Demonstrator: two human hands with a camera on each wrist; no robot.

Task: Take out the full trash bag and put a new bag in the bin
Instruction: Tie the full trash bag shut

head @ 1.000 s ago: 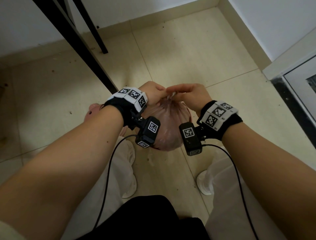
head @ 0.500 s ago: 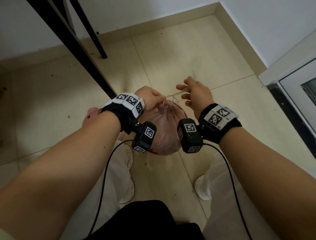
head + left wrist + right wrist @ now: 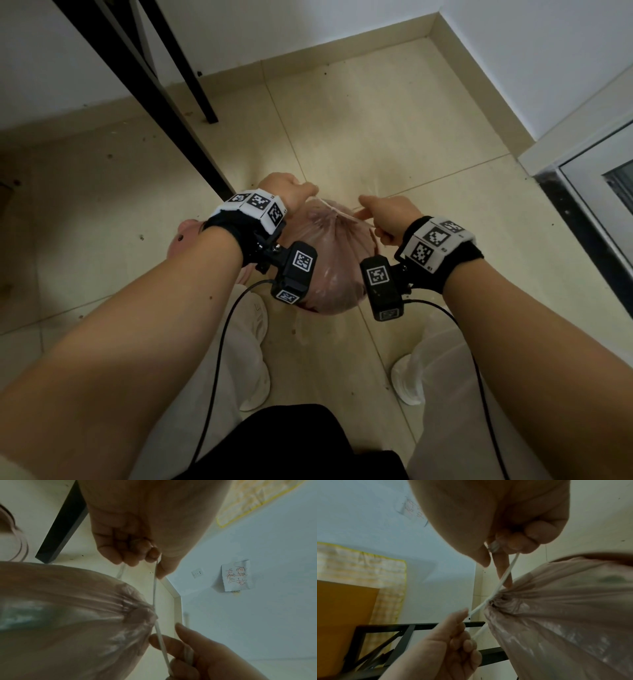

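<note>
A full pink trash bag (image 3: 334, 260) sits on the floor between my feet, its mouth gathered into a tight pucker (image 3: 137, 614). A white drawstring (image 3: 337, 210) runs taut from the pucker to both sides. My left hand (image 3: 291, 193) pinches one end of the string at the bag's upper left, fingers curled round it (image 3: 137, 553). My right hand (image 3: 380, 216) grips the other end at the upper right, the string wound round its fingers (image 3: 510, 545). The pink bin (image 3: 185, 233) shows partly behind my left forearm.
Black table legs (image 3: 154, 102) slant down just left of the bag. The wall corner with beige skirting (image 3: 479, 85) lies ahead, and a door frame (image 3: 582, 178) stands at the right. My white shoes (image 3: 255, 342) flank the bag on the tiled floor.
My hands were together over the bag's mouth; they have since moved apart sideways, drawing the string taut and the mouth closed.
</note>
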